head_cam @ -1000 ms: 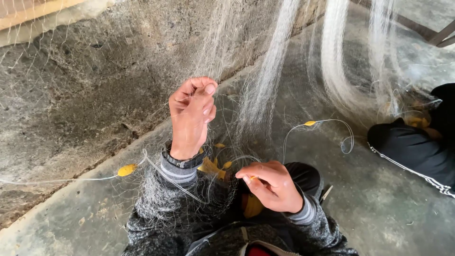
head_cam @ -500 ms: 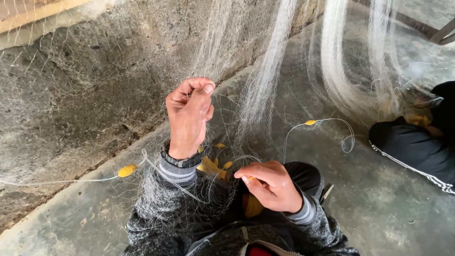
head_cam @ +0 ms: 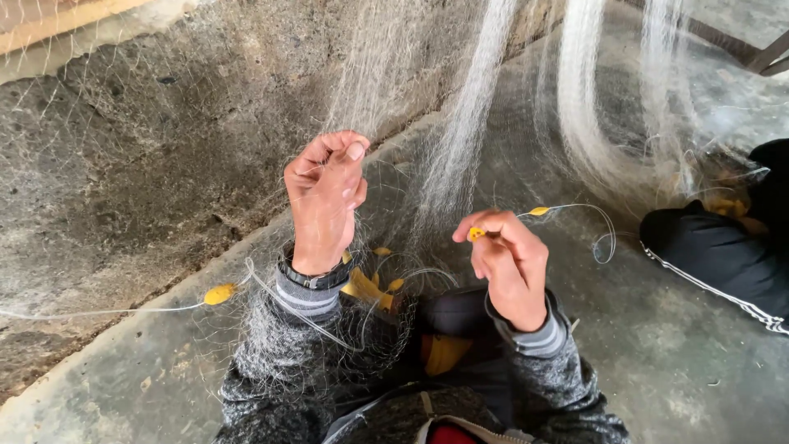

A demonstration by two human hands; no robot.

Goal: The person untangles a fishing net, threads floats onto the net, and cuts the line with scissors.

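A fine pale fishing net (head_cam: 460, 115) hangs down in front of me and drapes over my lap and arms. My left hand (head_cam: 325, 197) is raised, its thumb and fingers pinched on thin strands of the net. My right hand (head_cam: 505, 259) is lifted beside it and pinches a small yellow float (head_cam: 475, 233) on a white cord (head_cam: 604, 234). Another yellow float (head_cam: 538, 211) sits on that cord just past my fingers. More yellow floats (head_cam: 370, 284) lie bunched between my wrists, and one (head_cam: 219, 293) hangs on the cord at the left.
A rough concrete wall (head_cam: 148, 148) rises at the left above a grey concrete floor (head_cam: 657, 370). Another person's leg in dark trousers with a white stripe (head_cam: 719, 263) rests at the right. More bunched net (head_cam: 592, 123) hangs at the upper right.
My right hand has risen from my lap to beside my left hand, now pinching a yellow float. My left hand stays raised on the net.
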